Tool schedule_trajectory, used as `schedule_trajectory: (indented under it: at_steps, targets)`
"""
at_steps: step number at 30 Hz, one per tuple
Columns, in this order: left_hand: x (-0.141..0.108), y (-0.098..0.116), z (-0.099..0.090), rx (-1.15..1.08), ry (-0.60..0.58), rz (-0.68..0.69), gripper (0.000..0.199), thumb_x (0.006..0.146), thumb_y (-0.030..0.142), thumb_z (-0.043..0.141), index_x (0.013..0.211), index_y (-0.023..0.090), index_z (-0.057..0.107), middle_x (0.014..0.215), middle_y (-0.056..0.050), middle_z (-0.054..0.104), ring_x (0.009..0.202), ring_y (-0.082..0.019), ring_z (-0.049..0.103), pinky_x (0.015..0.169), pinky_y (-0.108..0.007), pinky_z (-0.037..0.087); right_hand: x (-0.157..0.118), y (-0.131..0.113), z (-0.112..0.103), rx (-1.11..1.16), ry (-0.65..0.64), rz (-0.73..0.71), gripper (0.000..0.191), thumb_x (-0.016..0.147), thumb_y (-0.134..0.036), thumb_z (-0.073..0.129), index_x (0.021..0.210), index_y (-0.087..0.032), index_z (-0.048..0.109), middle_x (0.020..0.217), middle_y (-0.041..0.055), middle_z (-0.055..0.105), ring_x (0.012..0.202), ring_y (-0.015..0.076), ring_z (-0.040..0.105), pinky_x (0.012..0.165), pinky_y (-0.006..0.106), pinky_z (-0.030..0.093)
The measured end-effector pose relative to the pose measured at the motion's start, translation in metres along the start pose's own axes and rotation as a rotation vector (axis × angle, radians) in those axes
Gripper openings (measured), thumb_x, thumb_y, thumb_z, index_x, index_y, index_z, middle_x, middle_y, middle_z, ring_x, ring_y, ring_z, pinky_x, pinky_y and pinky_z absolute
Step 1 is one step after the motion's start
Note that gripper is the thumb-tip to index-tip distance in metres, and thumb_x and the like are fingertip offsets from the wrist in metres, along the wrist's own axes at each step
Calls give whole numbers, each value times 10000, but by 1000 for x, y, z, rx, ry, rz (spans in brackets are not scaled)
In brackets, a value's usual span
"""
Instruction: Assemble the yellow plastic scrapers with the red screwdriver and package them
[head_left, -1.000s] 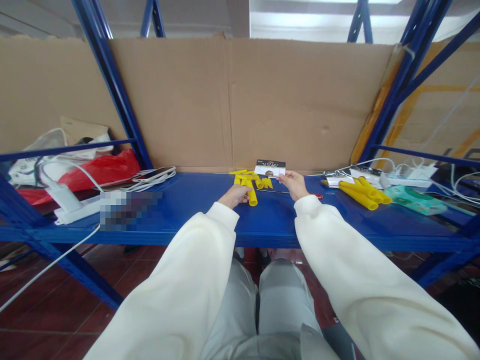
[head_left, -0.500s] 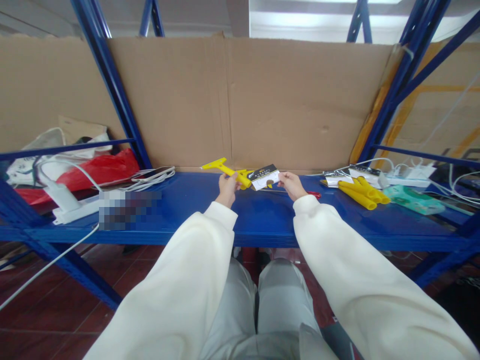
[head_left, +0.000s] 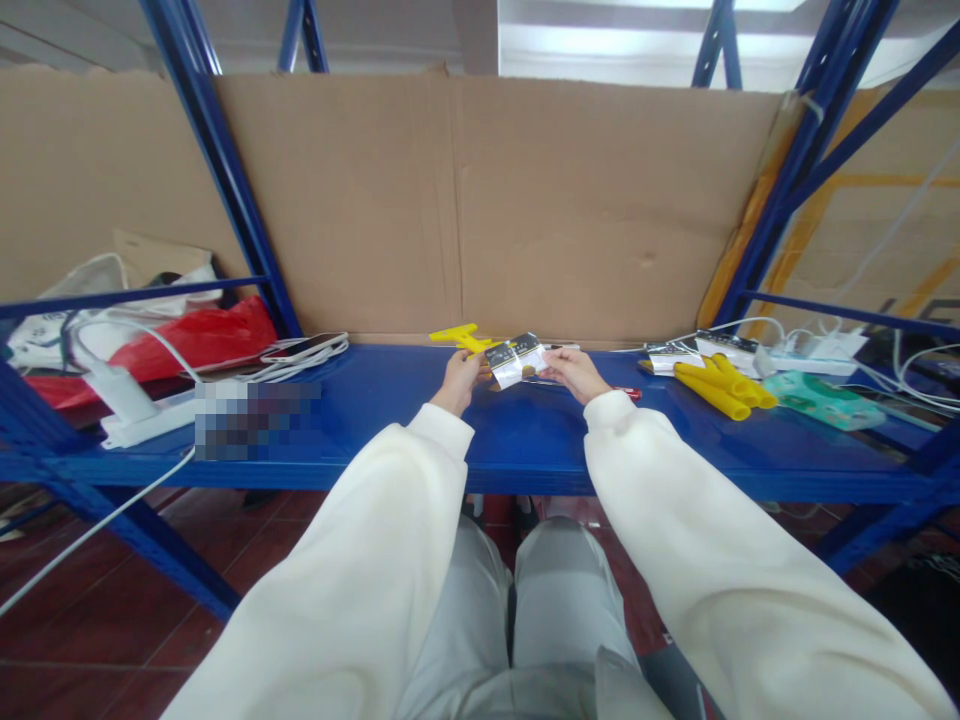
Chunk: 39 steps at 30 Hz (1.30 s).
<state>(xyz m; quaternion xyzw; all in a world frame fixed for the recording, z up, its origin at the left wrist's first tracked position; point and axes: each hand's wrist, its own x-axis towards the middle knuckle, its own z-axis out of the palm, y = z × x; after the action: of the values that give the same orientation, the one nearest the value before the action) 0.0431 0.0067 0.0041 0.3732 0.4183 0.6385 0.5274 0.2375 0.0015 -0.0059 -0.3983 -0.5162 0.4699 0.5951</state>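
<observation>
My left hand (head_left: 460,382) is closed around a yellow T-shaped scraper (head_left: 454,333), its wide head pointing up and to the left. Between thumb and fingers, my right hand (head_left: 576,373) pinches a folded black-and-white packaging card (head_left: 519,362). The card overlaps the lower end of the scraper's handle, and the left fingertips are at its left edge. Whether the handle sits inside the card or behind it I cannot tell. Just behind my right hand, a red-handled tool (head_left: 628,393) lies on the blue shelf (head_left: 397,425), partly hidden.
Several yellow tubes (head_left: 712,390) lie at the right beside more cards (head_left: 671,357) and a green soft pack (head_left: 823,398). At the left are a phone (head_left: 304,347), white cables and a power strip (head_left: 154,420). A cardboard panel (head_left: 360,210) backs the shelf.
The scraper has shifted right and now lies partly behind the card. My right hand has brought the card left, against the left fingers, and the card shows more of its black face spread out.
</observation>
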Motion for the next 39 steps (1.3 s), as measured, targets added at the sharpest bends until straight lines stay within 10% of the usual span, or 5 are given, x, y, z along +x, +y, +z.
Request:
schedule_trajectory:
  at_steps: [14, 39]
  targets:
    - [-13, 2, 3, -26, -44, -7, 618, 718, -24, 699, 1255, 213, 506, 847, -22, 721, 703, -165, 722, 705, -314, 602, -4, -2, 3, 5, -39, 22, 197, 807, -107, 742, 654, -165, 632, 624, 21, 716, 592, 125, 696, 773, 286, 619]
    - [1, -4, 2, -82, -71, 4, 341, 645, 82, 773, 945, 154, 628, 730, -26, 715, 698, -203, 720, 713, -340, 578, -9, -4, 8, 36, -31, 31, 179, 816, -115, 725, 672, -177, 637, 644, 14, 723, 652, 133, 718, 793, 278, 608]
